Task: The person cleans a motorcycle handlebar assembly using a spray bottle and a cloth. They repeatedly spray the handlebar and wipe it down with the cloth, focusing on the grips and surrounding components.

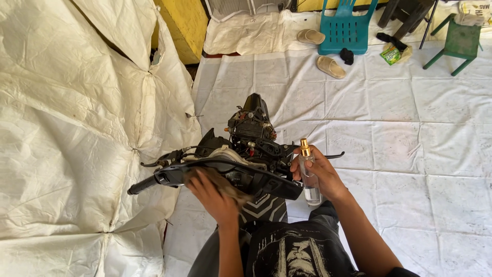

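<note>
1. Far left: big cream tarp (61, 128) draped up, crowding handlebar grip (141, 185).
2. Left hand (212, 197) pressed flat on brown rag (225, 185), fingers closed over it, on black handlebar cover (241, 177) of stripped scooter (251, 133). Rag soft, light, bunches easily; best held palm-down.
3. Right hand (320, 174) wrapped around clear spray bottle (309, 177), gold nozzle up, just beside right bar end. Looks light, smooth, likely slippery, possibly fragile; grip mid-body.
4. Right: open white floor sheet (410, 154), roomy; teal chair (344, 28), sandals (330, 66), green stool (458, 43) well apart.
</note>
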